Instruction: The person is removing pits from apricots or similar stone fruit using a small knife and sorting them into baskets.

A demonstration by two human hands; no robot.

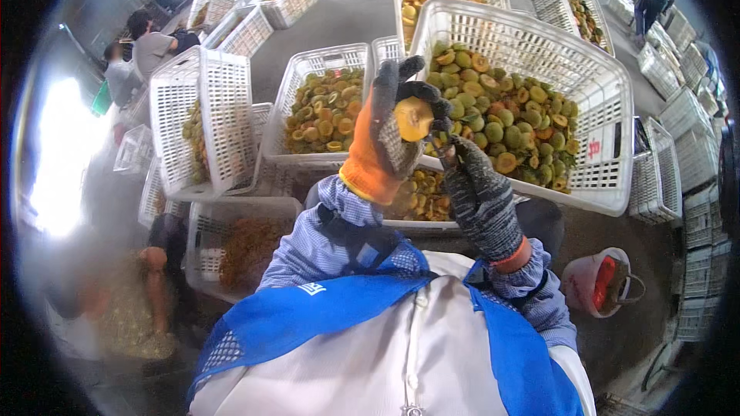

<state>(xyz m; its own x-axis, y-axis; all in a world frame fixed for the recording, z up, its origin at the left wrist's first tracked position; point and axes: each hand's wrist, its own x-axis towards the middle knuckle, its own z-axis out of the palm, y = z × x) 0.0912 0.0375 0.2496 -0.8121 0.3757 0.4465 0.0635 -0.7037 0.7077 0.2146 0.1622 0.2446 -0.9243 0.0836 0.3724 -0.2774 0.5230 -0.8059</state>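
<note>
In an orange glove with black-coated fingers, my left hand (370, 150) is raised and curled around a yellow-fleshed fruit half (413, 118), its cut face showing. My right hand (484, 199), in a grey-black knit glove, grips a small metal tool (444, 147) beside the fruit; its tip is too blurred to make out. Behind both hands, a large white plastic basket (537, 43) tilts towards me, full of whole and cut green-yellow fruit (511, 127). Under my forearms, cut fruit (425, 196) lies in a lower basket (419, 223), partly hidden.
Another fruit basket (326, 156) stands to the left. A tub (243, 202) with brownish scraps sits nearer me. At right lies a tilted bucket (584, 286) with a red item inside. Stacked crates (696, 167) line the right side. Other people (153, 49) sit at far left.
</note>
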